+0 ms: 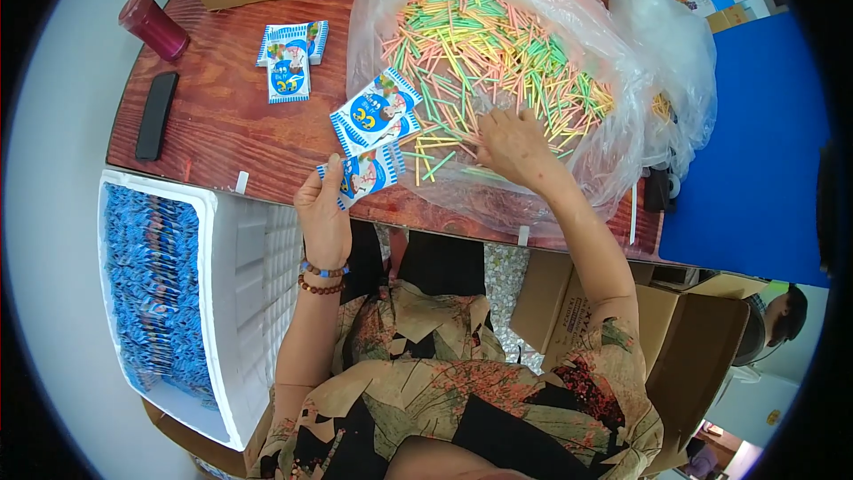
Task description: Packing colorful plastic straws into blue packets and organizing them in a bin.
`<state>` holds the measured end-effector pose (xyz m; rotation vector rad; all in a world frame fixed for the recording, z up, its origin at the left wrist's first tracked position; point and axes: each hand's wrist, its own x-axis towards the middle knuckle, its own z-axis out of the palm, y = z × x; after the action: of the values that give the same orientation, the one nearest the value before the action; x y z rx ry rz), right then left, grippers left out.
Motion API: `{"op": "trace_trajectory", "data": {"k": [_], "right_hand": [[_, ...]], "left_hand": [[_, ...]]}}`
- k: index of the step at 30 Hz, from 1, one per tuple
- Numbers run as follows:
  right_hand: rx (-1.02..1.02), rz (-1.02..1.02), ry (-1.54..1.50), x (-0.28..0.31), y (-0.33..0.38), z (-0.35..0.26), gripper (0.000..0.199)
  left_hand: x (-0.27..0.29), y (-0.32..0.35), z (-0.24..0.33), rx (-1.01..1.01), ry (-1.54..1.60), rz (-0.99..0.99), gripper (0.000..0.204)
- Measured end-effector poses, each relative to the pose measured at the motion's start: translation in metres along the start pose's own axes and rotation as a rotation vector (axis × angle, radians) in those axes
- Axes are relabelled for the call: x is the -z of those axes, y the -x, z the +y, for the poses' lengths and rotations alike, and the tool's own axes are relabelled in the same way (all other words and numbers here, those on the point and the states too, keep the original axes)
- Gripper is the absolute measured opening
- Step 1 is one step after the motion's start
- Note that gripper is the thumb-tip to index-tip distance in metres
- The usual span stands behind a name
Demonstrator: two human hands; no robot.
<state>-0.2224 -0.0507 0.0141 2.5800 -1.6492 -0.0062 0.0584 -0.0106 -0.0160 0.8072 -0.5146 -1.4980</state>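
My left hand (324, 213) is closed on the edge of a small blue-and-white packet (371, 174), thumb on top, at the table's front edge. Just beyond it, a couple of similar packets (373, 114) overlap on the near left rim of a large clear plastic bag (369, 44). Spread open, the bag bears a heap of thin pastel sticks (462, 22) in pink, green and yellow. Among the sticks at the bag's near side, my right hand (515, 149) has its fingers curled downward; what lies under the fingertips is hidden. A few sticks (435, 156) lie loose between my hands.
More packets (289, 62) are stacked left of the bag, near a dark phone-like object (156, 116) and a dark red cup (155, 27). A white foam box (253, 276) full of blue packets stands at left. Cardboard boxes (702, 347) are below right, beside a blue surface (746, 142).
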Motion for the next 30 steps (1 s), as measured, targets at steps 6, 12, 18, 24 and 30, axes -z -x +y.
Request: {"op": "trace_trajectory", "data": {"k": [6, 12, 18, 24, 30], "right_hand": [[-0.142, 0.000, -0.174, -0.001, 0.006, 0.000, 0.009], [-0.517, 0.248, -1.068, -0.018, 0.021, 0.014, 0.011], [-0.443, 0.562, -1.963, -0.026, 0.018, 0.007, 0.019], [-0.488, 0.770, -1.913, -0.047, 0.010, -0.017, 0.015], [-0.484, 0.649, -1.654, -0.053, 0.008, -0.017, 0.030]], "left_hand": [[0.002, 0.000, 0.000, 0.006, 0.001, 0.025, 0.018], [-0.003, 0.001, 0.002, -0.018, -0.029, 0.040, 0.016], [-0.007, 0.001, 0.002, -0.028, -0.043, 0.039, 0.018], [-0.006, 0.001, 0.001, -0.033, -0.054, 0.039, 0.019], [-0.005, 0.000, 0.001, -0.031, -0.058, 0.047, 0.019]]}}
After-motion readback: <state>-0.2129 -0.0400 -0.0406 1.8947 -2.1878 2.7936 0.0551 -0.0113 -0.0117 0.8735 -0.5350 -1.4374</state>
